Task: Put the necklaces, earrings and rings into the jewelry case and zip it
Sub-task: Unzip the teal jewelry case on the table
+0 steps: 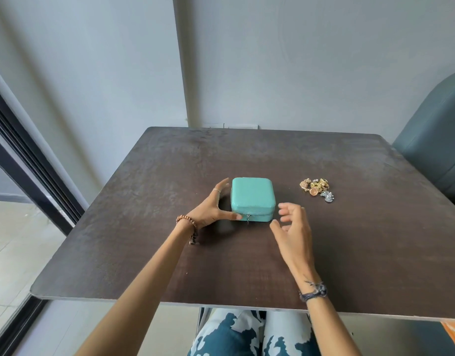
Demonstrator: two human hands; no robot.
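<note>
At the bottom centre of the frame, the person's lap in blue-and-white patterned trousers (pixel 247 335) shows under the near edge of the dark brown table (pixel 169 265). Right of centre, the right hand (pixel 294 227) hovers just beside the case's near right corner, fingers loosely spread and holding nothing; a dark cord band (pixel 313 292) circles that wrist. Left of centre, the left hand (pixel 211 208), with a wooden bead bracelet (pixel 189 226) at the wrist, is splayed wide against the left side of the teal jewelry case (pixel 252 197), thumb tip touching the front near the zipper pull (pixel 247 217). The case sits mid-frame, lid down. Farther right lies a heap of gold and silver jewelry (pixel 315 189), apart from the case. A grey-blue chair (pixel 437 155) stands at the right edge.
</note>
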